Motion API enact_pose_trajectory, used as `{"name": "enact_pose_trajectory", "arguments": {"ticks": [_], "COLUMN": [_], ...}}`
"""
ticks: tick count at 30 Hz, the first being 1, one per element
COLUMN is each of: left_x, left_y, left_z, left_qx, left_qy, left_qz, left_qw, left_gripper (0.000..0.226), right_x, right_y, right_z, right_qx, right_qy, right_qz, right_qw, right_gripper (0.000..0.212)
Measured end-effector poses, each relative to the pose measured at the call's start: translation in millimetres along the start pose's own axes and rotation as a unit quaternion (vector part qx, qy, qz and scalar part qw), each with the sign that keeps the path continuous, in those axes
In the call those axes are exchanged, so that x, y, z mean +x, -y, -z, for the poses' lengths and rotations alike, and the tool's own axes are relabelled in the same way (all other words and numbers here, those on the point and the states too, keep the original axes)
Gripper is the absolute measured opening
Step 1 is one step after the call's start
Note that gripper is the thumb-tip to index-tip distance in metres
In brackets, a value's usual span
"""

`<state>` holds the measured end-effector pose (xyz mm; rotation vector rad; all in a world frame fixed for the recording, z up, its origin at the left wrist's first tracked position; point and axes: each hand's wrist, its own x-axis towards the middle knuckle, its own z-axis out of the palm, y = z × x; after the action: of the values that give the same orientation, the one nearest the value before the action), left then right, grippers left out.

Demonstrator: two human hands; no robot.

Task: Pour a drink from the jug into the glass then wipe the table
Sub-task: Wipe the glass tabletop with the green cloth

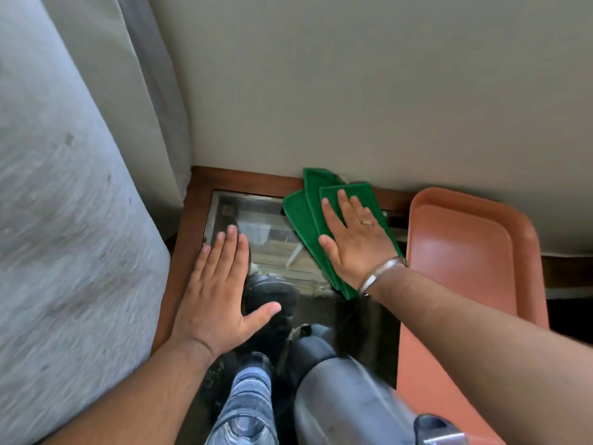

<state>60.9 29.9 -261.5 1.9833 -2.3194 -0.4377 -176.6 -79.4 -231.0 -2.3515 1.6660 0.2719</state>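
A folded green cloth (305, 220) lies at the far right of the glass-topped table (192, 220), against the wall. My right hand (353, 242) presses flat on the cloth with its fingers stretched out. My left hand (218, 297) rests palm down on the glass near the table's left wooden edge and holds nothing. At the near edge stands a grey metal jug (340, 390) with a dark lid, blurred. A patterned clear glass (247, 403) is just left of it; I cannot tell its contents.
An orange tray (465, 252) lies along the right side of the table, partly under my right forearm. A grey cushion (64, 220) rises on the left. A pale wall (353, 91) bounds the far side.
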Motion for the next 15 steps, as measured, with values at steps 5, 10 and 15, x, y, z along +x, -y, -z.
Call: {"name": "enact_pose_trajectory", "arguments": {"ticks": [5,10,15], "left_x": [-1.8,-3.1,-2.1], "left_y": [1.5,1.1,5.1], "left_z": [3.0,2.8,-4.6], "left_qx": [-0.025,-0.016,-0.018], "left_qy": [-0.01,-0.019,-0.038], "left_qz": [0.014,0.018,0.011], "left_qw": [1.0,1.0,0.999], "left_gripper": [0.11,0.11,0.113], "right_x": [-28.1,-36.6,8.7], "right_y": [24.5,-9.2,30.4], "right_z": [-19.8,-22.3,-20.8], "right_qx": [-0.036,-0.07,0.004], "right_qy": [0.016,0.01,-0.023], "right_qz": [0.158,0.191,-0.087], "right_qw": [0.987,0.979,0.996], "right_gripper": [0.067,0.062,0.065]}}
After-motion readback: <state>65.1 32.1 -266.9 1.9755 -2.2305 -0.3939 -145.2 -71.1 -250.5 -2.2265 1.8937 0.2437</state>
